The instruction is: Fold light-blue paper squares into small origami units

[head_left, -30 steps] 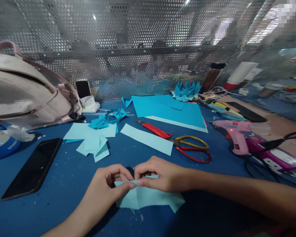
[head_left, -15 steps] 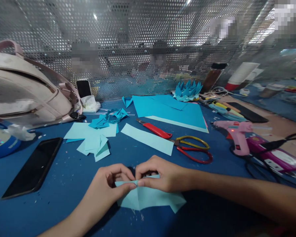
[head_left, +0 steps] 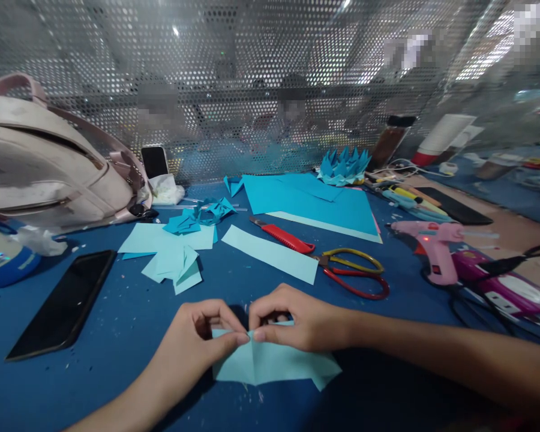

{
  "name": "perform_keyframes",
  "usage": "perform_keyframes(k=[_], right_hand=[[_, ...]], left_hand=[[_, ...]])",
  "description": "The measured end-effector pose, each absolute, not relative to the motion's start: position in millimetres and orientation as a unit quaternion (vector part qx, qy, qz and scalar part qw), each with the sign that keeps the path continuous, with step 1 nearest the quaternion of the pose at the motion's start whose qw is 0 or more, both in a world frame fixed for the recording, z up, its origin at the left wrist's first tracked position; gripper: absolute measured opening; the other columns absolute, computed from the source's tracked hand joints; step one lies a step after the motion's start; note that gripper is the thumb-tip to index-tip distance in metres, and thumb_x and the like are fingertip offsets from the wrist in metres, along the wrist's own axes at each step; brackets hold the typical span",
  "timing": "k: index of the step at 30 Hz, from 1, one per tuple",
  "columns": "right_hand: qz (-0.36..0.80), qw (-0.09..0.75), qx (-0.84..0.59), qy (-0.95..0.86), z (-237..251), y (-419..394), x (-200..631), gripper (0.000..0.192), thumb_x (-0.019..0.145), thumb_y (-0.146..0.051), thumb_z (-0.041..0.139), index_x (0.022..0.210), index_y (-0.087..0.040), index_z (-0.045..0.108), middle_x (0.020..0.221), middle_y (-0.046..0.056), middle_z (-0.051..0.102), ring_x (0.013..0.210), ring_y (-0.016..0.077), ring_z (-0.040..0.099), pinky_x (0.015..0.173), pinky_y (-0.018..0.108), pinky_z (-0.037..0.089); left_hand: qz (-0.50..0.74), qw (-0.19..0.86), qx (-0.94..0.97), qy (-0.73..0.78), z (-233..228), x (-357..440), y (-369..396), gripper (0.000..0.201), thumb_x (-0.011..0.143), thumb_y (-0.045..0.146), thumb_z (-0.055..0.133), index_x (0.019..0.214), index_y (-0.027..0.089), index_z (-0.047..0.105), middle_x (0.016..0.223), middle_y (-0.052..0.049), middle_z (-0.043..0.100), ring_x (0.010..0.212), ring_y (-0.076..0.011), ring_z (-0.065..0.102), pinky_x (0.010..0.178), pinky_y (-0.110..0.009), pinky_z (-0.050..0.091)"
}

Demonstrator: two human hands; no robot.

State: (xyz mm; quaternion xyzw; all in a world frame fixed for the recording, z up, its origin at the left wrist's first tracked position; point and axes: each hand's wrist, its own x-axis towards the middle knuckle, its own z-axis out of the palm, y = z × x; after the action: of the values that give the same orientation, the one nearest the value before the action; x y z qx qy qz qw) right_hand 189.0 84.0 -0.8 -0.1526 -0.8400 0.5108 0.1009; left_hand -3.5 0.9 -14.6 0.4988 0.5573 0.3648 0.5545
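A creased piece of light blue paper [head_left: 274, 360] is held low over the near part of the table, its lower right corner sticking out as a flap. My left hand [head_left: 207, 336] pinches its upper edge between thumb and fingers, close to a vertical crease. Just to the right, my right hand [head_left: 288, 321] grips the same edge, its thumb in front and its curled fingers partly hidden behind. The two thumb tips are almost touching. Beyond my hands lie a light blue paper strip [head_left: 270, 255], scissors [head_left: 355, 270] with red and yellow handles, and a red utility knife [head_left: 288, 238].
Folded paper pieces [head_left: 175, 252] lie left of the strip; blue sheets [head_left: 306, 198] and a spiky paper piece [head_left: 344, 166] are behind. At left are a phone [head_left: 65, 306] and a backpack [head_left: 54, 162]. A pink glue gun [head_left: 436, 246] with cords stands right.
Both hands stay on the paper's upper edge, with the fingertips shifting only slightly at the crease. The whole view has moved a few pixels.
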Motion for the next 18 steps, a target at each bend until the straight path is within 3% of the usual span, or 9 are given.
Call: perform_keyframes(k=[3,6,9,12,16,18], right_hand=[[0.526,0.107,-0.162,-0.828,-3,84,189,0.016,0.088,-0.024,0.056,0.074,-0.015,0.057,0.063,-0.005,0.045,0.058,0.0083,0.035,0.057,0.021,0.03],[0.56,0.152,-0.218,-0.785,-9,86,187,0.021,0.089,-0.03,0.056,0.075,-0.016,0.055,0.063,-0.005,0.043,0.058,0.0084,0.037,0.054,0.021,0.03],[0.593,0.207,-0.272,-0.729,-13,88,185,0.019,0.088,-0.033,0.06,0.08,-0.016,0.056,0.07,-0.003,0.053,0.063,0.0099,0.047,0.058,0.02,0.035],[0.607,0.242,-0.284,-0.701,-15,88,185,0.018,0.084,-0.033,0.066,0.083,-0.016,0.059,0.079,0.0,0.059,0.072,0.0123,0.054,0.065,0.022,0.041],[0.582,0.245,-0.304,-0.713,-16,85,184,0.022,0.08,-0.036,0.07,0.081,-0.015,0.062,0.077,0.0,0.058,0.061,0.0095,0.046,0.055,0.021,0.036],[0.573,0.246,-0.309,-0.719,-17,83,184,0.023,0.08,-0.037,0.07,0.08,-0.015,0.062,0.074,-0.001,0.055,0.056,0.0082,0.041,0.051,0.022,0.032]], left_hand=[[0.382,0.579,0.477,0.539,-19,-5,4,0.013,0.072,0.026,0.074,0.075,0.015,0.066,0.061,0.002,0.06,0.058,-0.0098,0.05,0.054,-0.02,0.035],[0.434,0.603,0.443,0.502,-26,-9,6,0.036,0.072,0.03,0.077,0.102,0.021,0.059,0.066,0.005,0.057,0.057,-0.0108,0.052,0.053,-0.02,0.041],[0.477,0.479,0.52,0.522,-27,-12,6,0.044,0.077,0.029,0.074,0.117,0.03,0.056,0.108,-0.003,0.063,0.096,-0.0208,0.062,0.077,-0.031,0.052],[0.422,0.321,0.645,0.55,-25,-12,1,0.041,0.088,0.033,0.064,0.127,0.04,0.057,0.146,0.0,0.045,0.136,-0.0259,0.04,0.105,-0.04,0.04],[0.353,0.321,0.706,0.524,-21,-6,-2,0.049,0.094,0.037,0.056,0.141,0.041,0.043,0.146,0.002,0.05,0.135,-0.0232,0.044,0.109,-0.042,0.037],[0.337,0.317,0.726,0.509,-20,-3,-2,0.041,0.098,0.034,0.049,0.139,0.037,0.047,0.141,0.001,0.056,0.132,-0.0223,0.047,0.11,-0.043,0.036]])
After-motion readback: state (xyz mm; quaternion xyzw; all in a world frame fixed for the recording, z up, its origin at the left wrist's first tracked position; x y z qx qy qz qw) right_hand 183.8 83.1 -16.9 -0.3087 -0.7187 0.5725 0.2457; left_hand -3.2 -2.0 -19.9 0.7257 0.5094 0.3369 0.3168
